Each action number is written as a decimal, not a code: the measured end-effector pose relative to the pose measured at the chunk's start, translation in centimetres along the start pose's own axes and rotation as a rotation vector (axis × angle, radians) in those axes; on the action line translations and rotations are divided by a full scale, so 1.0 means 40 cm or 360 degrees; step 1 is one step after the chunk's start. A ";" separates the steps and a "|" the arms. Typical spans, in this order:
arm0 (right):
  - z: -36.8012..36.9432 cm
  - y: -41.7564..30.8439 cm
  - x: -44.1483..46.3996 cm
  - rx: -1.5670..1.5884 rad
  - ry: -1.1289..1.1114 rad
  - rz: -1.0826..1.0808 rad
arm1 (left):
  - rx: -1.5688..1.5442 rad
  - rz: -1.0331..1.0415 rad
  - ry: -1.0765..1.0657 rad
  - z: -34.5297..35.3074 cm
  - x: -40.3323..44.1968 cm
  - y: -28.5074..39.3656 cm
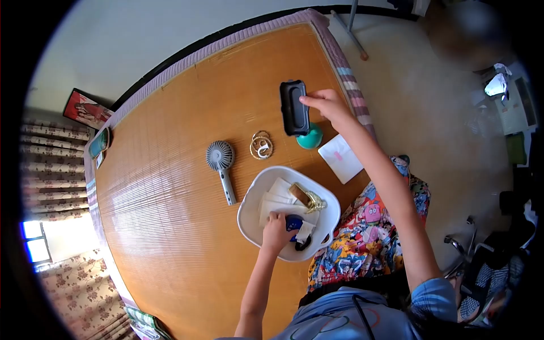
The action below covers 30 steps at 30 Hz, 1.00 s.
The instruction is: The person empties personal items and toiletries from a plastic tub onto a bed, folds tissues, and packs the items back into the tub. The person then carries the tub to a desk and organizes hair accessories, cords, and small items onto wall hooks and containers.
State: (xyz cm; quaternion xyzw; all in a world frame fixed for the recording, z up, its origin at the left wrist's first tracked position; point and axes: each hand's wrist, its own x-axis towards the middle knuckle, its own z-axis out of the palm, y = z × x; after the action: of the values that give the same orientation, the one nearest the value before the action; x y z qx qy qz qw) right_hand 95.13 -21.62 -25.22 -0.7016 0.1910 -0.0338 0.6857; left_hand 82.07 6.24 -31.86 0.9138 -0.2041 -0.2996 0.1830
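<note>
My right hand (pixel 326 106) pinches the edge of a black rectangular tray-like case (pixel 294 107), held above the mat beside a green round object (pixel 310 136). My left hand (pixel 276 231) reaches into a white basin (pixel 253 195), its fingers on or beside a dark blue round object (pixel 293 225); whether it grips anything is hidden. Also in the basin are white papers (pixel 277 198), a brown item (pixel 298 194), a gold chain-like item (pixel 315 201) and a small black item (pixel 304 244).
A grey handheld fan (pixel 220 156) and several gold rings or bangles (pixel 261 145) lie on the brown mat (pixel 170 141). A white packet (pixel 341 158) is near my right forearm. A framed picture (pixel 86 109) stands at the far left.
</note>
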 end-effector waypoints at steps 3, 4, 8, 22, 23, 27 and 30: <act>-0.027 0.068 0.086 0.0208 0.0379 0.0214 | -0.0082 0.0119 0.0083 0.023 -0.001 -0.023; -0.039 0.103 0.114 0.0302 0.0482 0.0300 | -0.0121 0.0075 0.0017 0.018 -0.004 -0.019; -0.054 0.215 0.178 0.0123 0.0757 0.0379 | -0.0195 0.0183 0.0044 0.028 -0.021 -0.029; -0.068 0.138 -0.243 -0.0265 0.0489 -0.0859 | 0.0282 0.0757 0.0332 0.034 -0.027 0.063; -0.069 0.130 -0.290 -0.0378 0.0433 -0.0726 | 0.0292 0.0766 0.0342 0.031 -0.016 0.059; -0.003 0.159 -0.436 -0.0216 0.0101 -0.0498 | -0.0368 0.0723 0.0398 -0.021 -0.004 0.055; 0.056 0.192 -0.495 -0.0737 -0.0194 -0.0939 | -0.0814 0.0430 0.0923 -0.087 0.056 0.005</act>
State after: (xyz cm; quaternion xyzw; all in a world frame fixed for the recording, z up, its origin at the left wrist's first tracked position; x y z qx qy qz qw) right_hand 75.81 -13.17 -28.61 -0.8636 -0.0580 -0.1439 0.4798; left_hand 85.84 5.70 -30.20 0.8504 -0.1812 -0.0438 0.4921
